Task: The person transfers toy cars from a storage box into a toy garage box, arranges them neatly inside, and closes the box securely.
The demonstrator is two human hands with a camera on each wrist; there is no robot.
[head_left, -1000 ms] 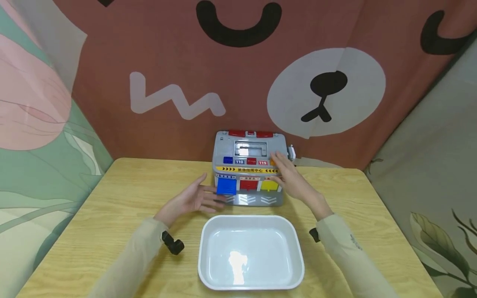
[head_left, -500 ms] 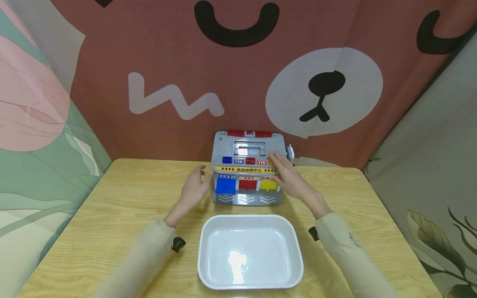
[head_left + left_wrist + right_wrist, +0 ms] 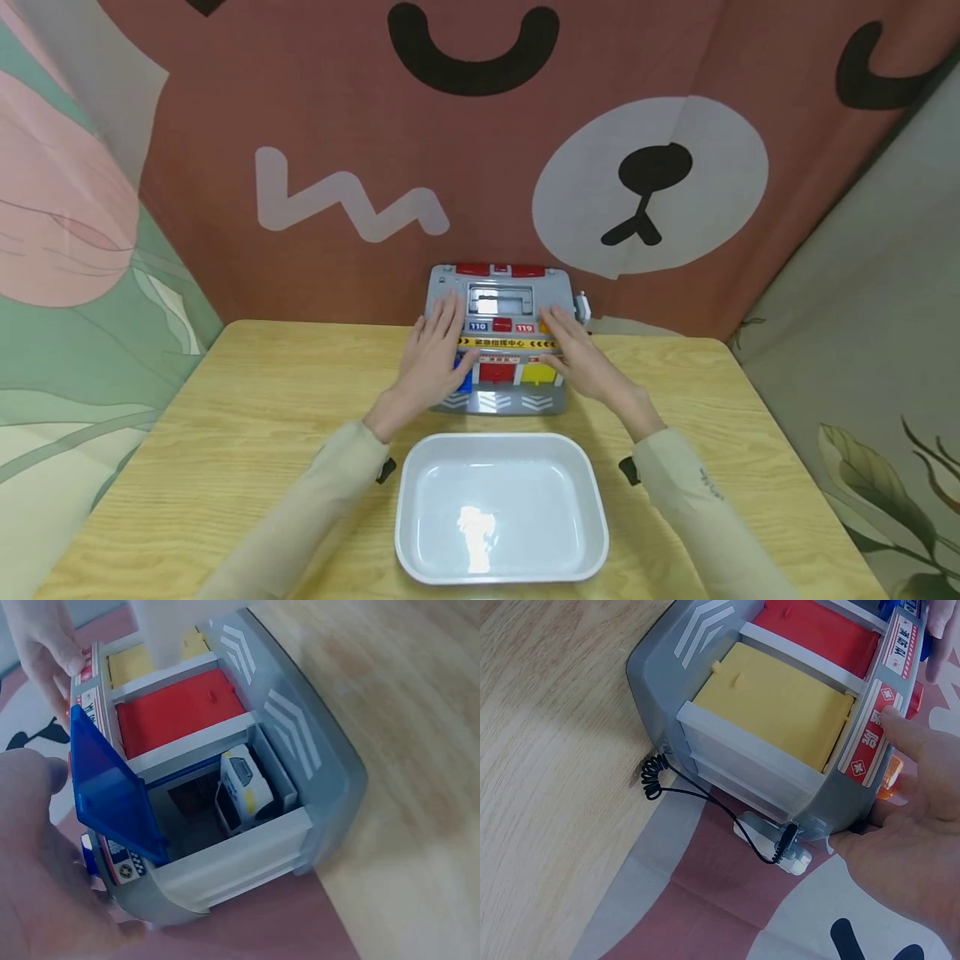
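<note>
A grey toy garage (image 3: 551, 287) with a sloped roof stands at the back of the table. My left hand (image 3: 427, 358) lies over its front left corner, fingers straight on the roof and thumb across the front. At the opposite corner my right hand (image 3: 592, 362) has its fingers along the roof, with the thumb (image 3: 900, 724) on the red and white label. The blue door (image 3: 112, 787) is swung up, showing a small white toy vehicle (image 3: 244, 787) in that bay. The red door (image 3: 180, 712) and the yellow door (image 3: 776, 705) are closed.
A white rectangular tray (image 3: 540, 517) sits in front of the garage, between the forearms. A white handset (image 3: 776, 851) on a coiled black cord is attached at the garage's right side. Behind the table hangs a printed curtain (image 3: 337, 275).
My left hand has moved from beside the blue door, up and to the right, onto the roof's left corner. The right hand stays at its corner.
</note>
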